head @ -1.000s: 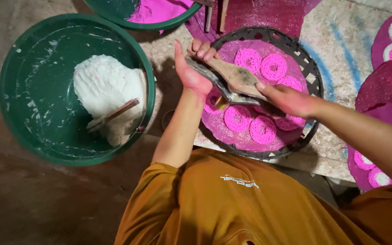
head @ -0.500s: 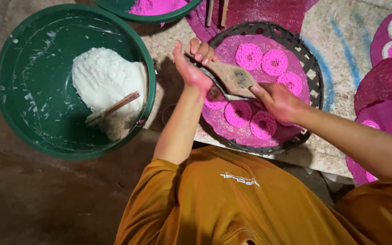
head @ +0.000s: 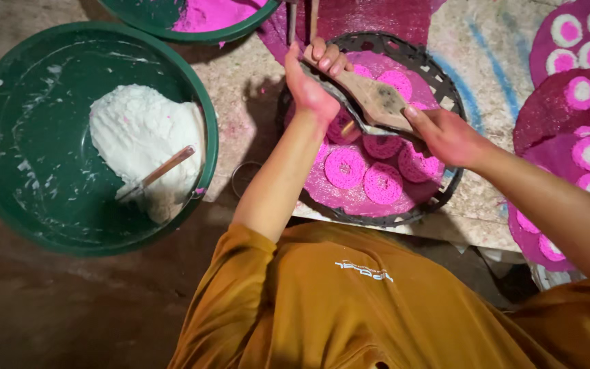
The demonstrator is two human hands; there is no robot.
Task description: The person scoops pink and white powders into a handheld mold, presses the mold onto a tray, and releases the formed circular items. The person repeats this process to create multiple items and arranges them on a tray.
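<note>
Plainly the risk sits over the round woven tray (head: 445, 89), where both hands work a flat wooden paddle-like tool (head: 375, 99) above a layer of pink ring-shaped cakes (head: 345, 167). The left hand (head: 312, 85) is curled around the tool's far end, fingers wrapped over its edge, while the right hand (head: 445, 133) pinches the near end; what lies between wood and palm is shadowed, so I cannot tell whether a fresh cake is being pressed there. A slip of either grip could drop the tool onto the soft rings below and dent them, since they lie close together. The left forearm hangs near the green basin (head: 8, 178) of white paste (head: 141, 137), whose stick (head: 155, 174) leans loosely and could be knocked.
</note>
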